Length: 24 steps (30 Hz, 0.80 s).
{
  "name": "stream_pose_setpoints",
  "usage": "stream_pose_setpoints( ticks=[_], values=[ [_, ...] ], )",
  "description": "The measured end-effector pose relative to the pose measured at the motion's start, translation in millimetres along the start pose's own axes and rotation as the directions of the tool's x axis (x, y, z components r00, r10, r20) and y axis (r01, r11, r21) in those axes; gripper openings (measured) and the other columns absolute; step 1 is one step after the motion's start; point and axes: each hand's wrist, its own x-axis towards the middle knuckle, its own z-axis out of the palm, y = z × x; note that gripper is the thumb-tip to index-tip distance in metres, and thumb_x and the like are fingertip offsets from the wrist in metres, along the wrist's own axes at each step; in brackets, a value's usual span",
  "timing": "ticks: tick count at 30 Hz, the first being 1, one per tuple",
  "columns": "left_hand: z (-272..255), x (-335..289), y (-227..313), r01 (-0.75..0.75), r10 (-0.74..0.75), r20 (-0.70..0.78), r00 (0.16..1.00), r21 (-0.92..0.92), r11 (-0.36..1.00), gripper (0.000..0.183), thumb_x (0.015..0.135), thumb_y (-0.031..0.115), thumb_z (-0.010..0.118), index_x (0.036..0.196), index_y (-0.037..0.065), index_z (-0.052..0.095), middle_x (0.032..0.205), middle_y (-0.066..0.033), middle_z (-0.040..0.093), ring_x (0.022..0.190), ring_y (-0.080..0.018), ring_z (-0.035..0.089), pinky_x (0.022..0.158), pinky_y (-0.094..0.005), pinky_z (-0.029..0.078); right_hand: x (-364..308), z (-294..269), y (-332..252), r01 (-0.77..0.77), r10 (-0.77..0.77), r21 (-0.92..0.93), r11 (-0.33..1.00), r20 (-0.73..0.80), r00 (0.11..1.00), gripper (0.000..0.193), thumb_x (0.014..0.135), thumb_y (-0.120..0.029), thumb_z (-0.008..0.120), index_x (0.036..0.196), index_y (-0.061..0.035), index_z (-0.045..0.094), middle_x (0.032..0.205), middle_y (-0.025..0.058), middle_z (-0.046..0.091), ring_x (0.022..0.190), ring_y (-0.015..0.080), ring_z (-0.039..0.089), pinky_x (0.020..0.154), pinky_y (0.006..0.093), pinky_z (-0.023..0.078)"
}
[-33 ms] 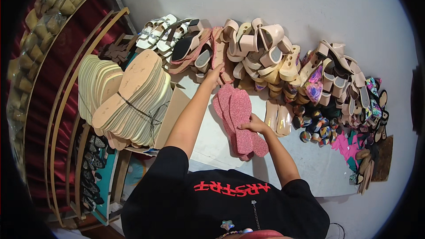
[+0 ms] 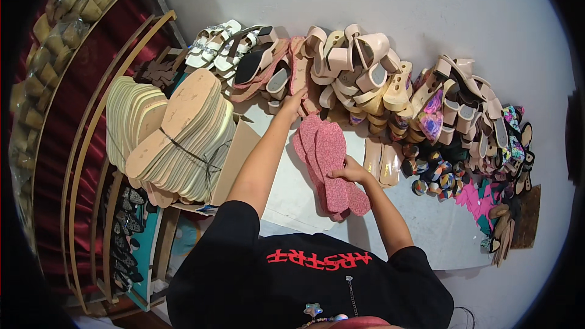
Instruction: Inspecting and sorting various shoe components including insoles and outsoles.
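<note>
Grips observed closed.
Left hand [image 2: 294, 103], outstretched, held a pink-edged sole [image 2: 300, 72]; right hand [image 2: 351, 172], angled inward, clasped speckled pink soles [image 2: 329, 149].

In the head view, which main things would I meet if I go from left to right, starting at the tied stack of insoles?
Tied stack of insoles, pink speckled soles in the right hand, beige slippers, multicoloured geometric-patterned footwear, bright pink pieces, brown board.
</note>
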Motion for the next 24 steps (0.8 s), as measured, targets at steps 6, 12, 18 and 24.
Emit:
stream_pose_setpoints(
  ticks=[6,12,18,24],
  values=[
    [10,5,-9,-0.066,0.033,-0.24,0.97,-0.129,0.989,0.04,0.071,0.021,0.065,0.099,-0.006,0.055,0.093,-0.0137,0.06,0.081,-0.0207,0.059,0.069,-0.0324,0.047,-40,-18,7,-0.001,0.013,0.081,0.997,-0.152,0.988,0.071,0.058,-0.016,0.076,0.116,0.005,0.04,0.109,0.0134,0.053,0.1,0.022,0.051,0.09,0.0329,0.038],
    [9,9,-11,-0.17,0.218,-0.475,0.853,0.142,0.975,0.043,0.066,0.021,0.067,0.095,-0.01,0.055,0.093,-0.0189,0.06,0.083,-0.0268,0.059,0.073,-0.0348,0.045,-72,-21,45,0.145,-0.103,0.035,0.989,-0.544,0.833,0.076,0.058,-0.017,0.076,0.118,0.0049,0.036,0.114,0.0154,0.049,0.103,0.0242,0.048,0.09,0.0338,0.037],
    [46,-52,30,-0.235,0.379,-0.478,0.792,0.334,0.913,0.037,0.07,0.016,0.066,0.098,-0.007,0.056,0.094,-0.0137,0.061,0.082,-0.02,0.059,0.071,-0.0309,0.045,-74,-25,45,-0.206,-0.234,-0.378,0.902,-0.832,0.503,0.074,0.06,-0.019,0.072,0.119,0.0058,0.033,0.114,0.0203,0.042,0.106,0.0344,0.04,0.093,0.0419,0.029],
    [-5,-47,27,-0.305,0.529,-0.471,0.706,0.472,0.827,0.037,0.065,0.026,0.067,0.086,-0.003,0.062,0.087,-0.0195,0.062,0.083,-0.0302,0.061,0.074,-0.0369,0.045,-36,3,-39,-0.073,-0.638,-0.719,0.691,-0.654,0.407,0.053,0.065,-0.015,0.063,0.112,0.0006,0.041,0.114,0.0209,0.036,0.109,0.0368,0.031,0.094,0.0451,0.023]
  ],
)
